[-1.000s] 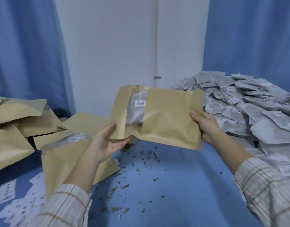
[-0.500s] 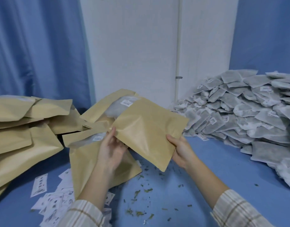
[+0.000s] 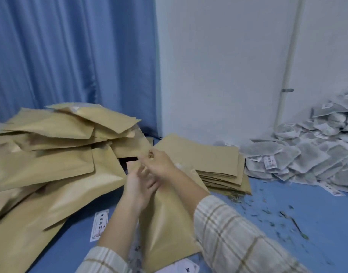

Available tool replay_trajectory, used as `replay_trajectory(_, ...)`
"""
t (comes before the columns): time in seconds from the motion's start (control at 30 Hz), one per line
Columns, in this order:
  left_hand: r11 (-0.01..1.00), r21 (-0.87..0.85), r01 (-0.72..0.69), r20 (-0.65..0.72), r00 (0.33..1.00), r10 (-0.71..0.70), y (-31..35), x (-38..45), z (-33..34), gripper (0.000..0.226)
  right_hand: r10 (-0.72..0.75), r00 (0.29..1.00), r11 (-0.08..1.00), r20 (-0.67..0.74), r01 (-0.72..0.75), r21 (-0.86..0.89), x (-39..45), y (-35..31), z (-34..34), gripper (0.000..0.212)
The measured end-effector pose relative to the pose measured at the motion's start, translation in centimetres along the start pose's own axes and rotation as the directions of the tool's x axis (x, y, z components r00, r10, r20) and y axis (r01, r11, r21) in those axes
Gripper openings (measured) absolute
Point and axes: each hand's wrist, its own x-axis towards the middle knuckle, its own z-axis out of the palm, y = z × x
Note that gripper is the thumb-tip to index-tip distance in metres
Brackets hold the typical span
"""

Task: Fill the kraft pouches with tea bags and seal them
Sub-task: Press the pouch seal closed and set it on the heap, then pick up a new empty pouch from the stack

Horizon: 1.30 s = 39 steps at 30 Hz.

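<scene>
The kraft pouch (image 3: 165,223) lies near centre on the blue desk (image 3: 287,213), far end under both hands. Left hand (image 3: 137,186) and right hand (image 3: 161,164) seem to pinch its top edge, though blur hides the fingers. Light, stiff, creasable paper; best held by the corners.

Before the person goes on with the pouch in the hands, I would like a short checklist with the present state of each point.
1. Pouch held: ok, the left hand grips its upper part.
2. Right hand at the pouch top: ok, fingers pinch near the top edge.
3. Top sealed along its whole width: cannot tell, the hands hide it and the picture is blurred.
4. Tea bags inside: cannot tell, only the plain back shows.
5. Place for finished pouches: ok, a pile of pouches lies to the left.
6. Supplies: ok, a stack of flat pouches and a heap of tea bags lie to the right.
</scene>
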Motion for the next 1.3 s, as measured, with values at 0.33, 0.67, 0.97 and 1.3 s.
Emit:
replay_trajectory(0.33, 0.993, 0.075, -0.095, -0.145, 0.984, 0.105, -2.7, -0.7, 0.5, 0.013, 0.402, 0.855, 0.788, -0.326, -0.505, -0.352, -6.1, 8.3, -4.5, 0.094)
replay_trajectory(0.67, 0.97, 0.221, -0.102, -0.104, 0.986, 0.128, -3.3, -1.7, 0.8, 0.018, 0.315, 0.948, 0.918, 0.036, -0.314, 0.241, -8.7, 10.6, -7.6, 0.012)
replay_trajectory(0.97, 0.954, 0.097, -0.285, -0.015, 0.958, 0.287, -1.2, -4.1, 2.8, 0.018, 0.352, 0.919, 0.508, -0.179, -0.027, 0.861, -10.7, 11.7, -7.2, 0.018)
replay_trajectory(1.3, 0.929, 0.222, -0.295, -0.544, 0.753, 0.369, 1.6, 0.6, -2.9, 0.008, 0.021, 0.969, 0.62, 0.248, -0.207, 0.757, 4.8, -9.0, 0.8, 0.069)
